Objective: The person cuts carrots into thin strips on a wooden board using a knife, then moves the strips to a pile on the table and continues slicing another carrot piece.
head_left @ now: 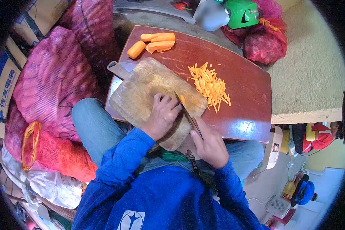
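A wooden cutting board [138,86] with a handle lies on the red-brown table. My left hand [163,117] presses on it with curled fingers; whatever is under them is hidden. My right hand [211,143] grips a knife [189,117], its blade slanting across the board beside my left fingertips. An orange sliver of carrot [183,100] shows against the blade's right side. Right of the board is a heap of carrot strips [209,85], some touching its edge. Several peeled carrot pieces [153,42] rest at the table's far left corner.
The table [245,92] stands before my knees. Large pink mesh sacks [55,80] crowd the left, with cardboard boxes [5,86] behind. A green container [241,13] and a red mesh bag [264,46] are beyond the table. Other people [320,138] are at far right.
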{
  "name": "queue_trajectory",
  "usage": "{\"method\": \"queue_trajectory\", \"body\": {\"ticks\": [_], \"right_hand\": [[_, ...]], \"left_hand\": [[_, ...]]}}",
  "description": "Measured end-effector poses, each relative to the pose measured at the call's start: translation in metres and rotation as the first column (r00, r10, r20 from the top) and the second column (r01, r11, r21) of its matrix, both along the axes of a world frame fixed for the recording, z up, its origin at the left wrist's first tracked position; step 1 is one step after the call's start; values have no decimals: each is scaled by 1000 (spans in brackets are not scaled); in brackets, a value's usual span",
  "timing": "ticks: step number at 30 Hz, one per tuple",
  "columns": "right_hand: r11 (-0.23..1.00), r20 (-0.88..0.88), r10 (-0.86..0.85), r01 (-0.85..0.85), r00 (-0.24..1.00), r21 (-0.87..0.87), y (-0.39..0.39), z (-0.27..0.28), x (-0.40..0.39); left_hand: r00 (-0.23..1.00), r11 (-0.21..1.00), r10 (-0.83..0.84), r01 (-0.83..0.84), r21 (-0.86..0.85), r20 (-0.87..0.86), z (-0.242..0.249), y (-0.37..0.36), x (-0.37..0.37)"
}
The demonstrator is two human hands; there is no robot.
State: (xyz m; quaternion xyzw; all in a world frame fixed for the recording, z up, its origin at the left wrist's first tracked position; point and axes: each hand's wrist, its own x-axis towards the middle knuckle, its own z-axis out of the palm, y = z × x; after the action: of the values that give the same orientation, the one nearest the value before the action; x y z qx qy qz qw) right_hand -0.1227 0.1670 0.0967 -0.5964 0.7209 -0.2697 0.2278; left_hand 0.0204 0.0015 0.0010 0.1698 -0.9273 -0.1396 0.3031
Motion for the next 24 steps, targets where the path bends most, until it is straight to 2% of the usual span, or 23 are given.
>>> {"method": "queue_trajectory", "body": {"ticks": [4, 10, 14, 16, 20, 24], "right_hand": [[1000, -10, -17, 17, 1000, -5, -23, -4, -5], [997, 12, -21, 21, 1000, -72, -1, -2, 2], [999, 41, -40, 39, 998, 30, -19, -6, -1], [998, 71, -5, 9, 997, -66, -23, -3, -4], [1000, 45, -16, 16, 999, -7, -9, -1, 2], [999, 18, -20, 21, 1000, -49, -22, -12, -1]], "left_hand": [[999, 999, -1, 2, 34, -45, 1, 1, -1], [999, 999, 35, -35, 18, -5, -1, 1, 1], [998, 998, 64, -64, 5, 9, 2, 3, -1], [998, 997, 70, -70, 21, 3, 3, 1, -1], [997, 996, 80, -80, 26, -2, -1, 2, 0], [997, 997, 76, -75, 27, -10, 0, 1, -1]]}}
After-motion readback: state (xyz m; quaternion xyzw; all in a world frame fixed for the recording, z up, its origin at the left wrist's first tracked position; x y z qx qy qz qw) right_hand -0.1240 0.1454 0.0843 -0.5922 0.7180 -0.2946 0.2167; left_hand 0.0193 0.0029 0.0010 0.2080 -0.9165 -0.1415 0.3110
